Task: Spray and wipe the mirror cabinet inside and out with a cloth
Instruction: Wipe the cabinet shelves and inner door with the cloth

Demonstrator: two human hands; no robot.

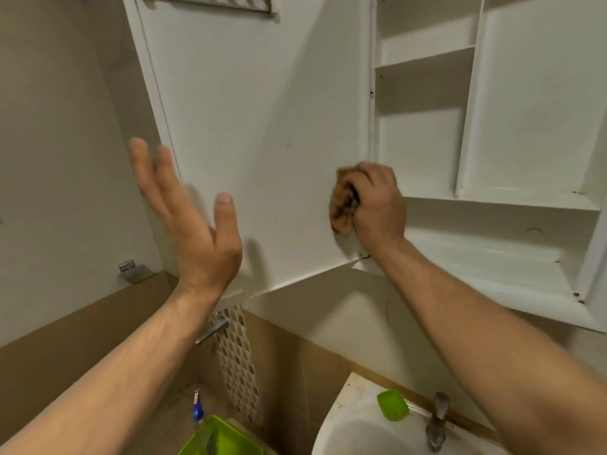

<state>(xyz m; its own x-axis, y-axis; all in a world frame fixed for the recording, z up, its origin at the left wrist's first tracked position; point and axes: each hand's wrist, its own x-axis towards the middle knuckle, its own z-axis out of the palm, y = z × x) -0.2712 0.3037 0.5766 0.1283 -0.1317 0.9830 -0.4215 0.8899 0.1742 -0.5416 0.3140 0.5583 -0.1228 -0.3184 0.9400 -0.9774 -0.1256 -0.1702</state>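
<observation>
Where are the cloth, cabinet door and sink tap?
cloth [341, 205]: head view, exposed brown folds.
cabinet door [262, 126]: head view, bare inner face.
sink tap [437, 425]: head view, metal body.

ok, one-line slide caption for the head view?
Right hand holds a brown cloth against the inside of the open cabinet door; left hand raised, open.

Both arms are bare as far as the view reaches: the left forearm [115, 372] and the right forearm [492, 339] are uncovered down to the frame's lower edge, and tendon lines show below the left wrist. The left hand [193, 224] is bare, its fingertips smeared by blur and its thumbnail [225, 198] cut short. The right hand [377, 201] is bare too, with its knuckles standing out.
</observation>
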